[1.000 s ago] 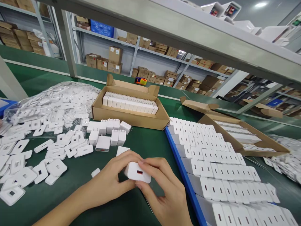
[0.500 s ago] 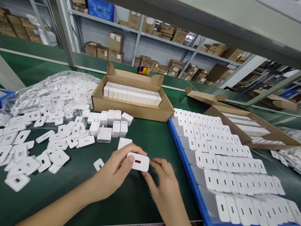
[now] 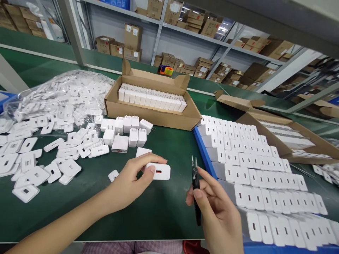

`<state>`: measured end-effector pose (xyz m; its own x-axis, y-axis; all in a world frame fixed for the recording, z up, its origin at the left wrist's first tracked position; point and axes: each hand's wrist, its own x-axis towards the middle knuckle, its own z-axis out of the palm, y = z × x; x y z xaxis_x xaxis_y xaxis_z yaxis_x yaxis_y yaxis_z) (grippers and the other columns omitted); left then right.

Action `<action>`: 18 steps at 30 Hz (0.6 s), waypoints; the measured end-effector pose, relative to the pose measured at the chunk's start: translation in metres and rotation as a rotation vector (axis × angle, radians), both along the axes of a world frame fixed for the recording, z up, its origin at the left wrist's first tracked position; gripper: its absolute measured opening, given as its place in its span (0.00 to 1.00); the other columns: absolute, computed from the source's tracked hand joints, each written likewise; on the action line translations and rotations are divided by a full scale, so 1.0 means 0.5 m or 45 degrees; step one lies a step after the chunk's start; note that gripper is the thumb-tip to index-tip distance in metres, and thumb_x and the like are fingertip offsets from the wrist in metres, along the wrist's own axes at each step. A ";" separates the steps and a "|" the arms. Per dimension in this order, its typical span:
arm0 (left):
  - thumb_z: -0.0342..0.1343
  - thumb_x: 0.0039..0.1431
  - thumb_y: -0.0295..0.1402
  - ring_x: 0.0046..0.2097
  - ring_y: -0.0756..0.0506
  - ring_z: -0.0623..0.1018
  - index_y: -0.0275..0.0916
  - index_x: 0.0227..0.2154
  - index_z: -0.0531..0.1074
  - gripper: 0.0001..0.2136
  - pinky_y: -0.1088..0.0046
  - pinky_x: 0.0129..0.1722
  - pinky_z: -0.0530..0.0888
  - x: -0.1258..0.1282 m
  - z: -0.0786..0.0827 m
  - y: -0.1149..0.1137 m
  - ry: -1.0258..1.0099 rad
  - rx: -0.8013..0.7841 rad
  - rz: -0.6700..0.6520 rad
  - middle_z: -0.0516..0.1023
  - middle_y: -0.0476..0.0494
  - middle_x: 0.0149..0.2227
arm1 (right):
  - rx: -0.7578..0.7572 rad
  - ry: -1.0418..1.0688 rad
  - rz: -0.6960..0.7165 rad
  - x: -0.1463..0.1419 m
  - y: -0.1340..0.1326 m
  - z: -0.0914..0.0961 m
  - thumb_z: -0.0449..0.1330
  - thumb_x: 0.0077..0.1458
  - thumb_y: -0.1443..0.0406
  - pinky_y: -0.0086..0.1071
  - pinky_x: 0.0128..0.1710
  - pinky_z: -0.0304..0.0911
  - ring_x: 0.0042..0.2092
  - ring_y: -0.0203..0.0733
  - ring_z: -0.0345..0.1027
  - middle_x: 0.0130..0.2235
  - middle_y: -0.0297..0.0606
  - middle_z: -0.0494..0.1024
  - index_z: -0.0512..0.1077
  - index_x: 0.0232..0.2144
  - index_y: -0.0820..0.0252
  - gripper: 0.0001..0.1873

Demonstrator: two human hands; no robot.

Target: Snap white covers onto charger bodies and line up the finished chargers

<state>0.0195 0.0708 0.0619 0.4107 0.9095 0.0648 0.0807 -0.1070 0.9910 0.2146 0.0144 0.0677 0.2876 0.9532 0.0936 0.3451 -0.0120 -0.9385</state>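
Observation:
My left hand [image 3: 141,174] pinches a white USB charger [image 3: 162,171] between thumb and fingers. The charger's end face, with a dark red-tinted port slot, is turned towards me. To its right, apart from it, my right hand [image 3: 217,208] grips a black hand tool [image 3: 196,187] held upright. Two slim metal tips point up from the tool with a small gap between them; whether it is pliers or tweezers I cannot tell. Behind my left hand several white chargers [image 3: 120,144] stand grouped on the green bench. A small white faceplate [image 3: 113,175] lies beside my left wrist.
Loose white faceplates [image 3: 70,167] spread over the left, backed by a clear plastic bag [image 3: 71,91] full of them. An open cardboard box [image 3: 156,117] holds a row of chargers. A blue tray [image 3: 206,155] of chargers fills the right, with another cardboard box [image 3: 270,141] behind.
My right hand has moved right, away from the charger, and now shows the black tool in its grip. The left hand still holds the charger. The camera view has shifted slightly.

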 end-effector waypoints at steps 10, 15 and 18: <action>0.45 0.67 0.33 0.54 0.44 0.72 0.38 0.48 0.73 0.14 0.72 0.53 0.68 -0.002 -0.017 -0.001 -0.041 0.268 0.064 0.76 0.42 0.52 | 0.301 -0.690 0.341 -0.029 -0.034 0.056 0.56 0.59 0.69 0.25 0.26 0.67 0.27 0.35 0.71 0.30 0.35 0.77 0.71 0.40 0.55 0.08; 0.46 0.67 0.32 0.55 0.44 0.73 0.38 0.49 0.73 0.14 0.70 0.53 0.68 -0.002 -0.021 -0.002 0.010 0.361 0.111 0.77 0.43 0.52 | 0.316 -0.946 0.355 -0.030 -0.052 0.056 0.52 0.62 0.68 0.25 0.24 0.66 0.25 0.36 0.72 0.28 0.34 0.76 0.68 0.40 0.56 0.06; 0.46 0.66 0.32 0.54 0.44 0.73 0.37 0.49 0.73 0.14 0.70 0.53 0.68 -0.001 -0.025 -0.003 0.030 0.396 0.110 0.77 0.43 0.51 | 0.274 -1.018 0.368 -0.038 -0.051 0.056 0.52 0.63 0.68 0.25 0.18 0.59 0.26 0.37 0.73 0.28 0.36 0.77 0.68 0.40 0.57 0.06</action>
<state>0.0192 0.0691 0.0493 0.3377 0.8792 0.3360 0.1255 -0.3959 0.9097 0.1954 -0.0111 0.0958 -0.1913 0.9171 0.3498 0.8626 0.3271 -0.3858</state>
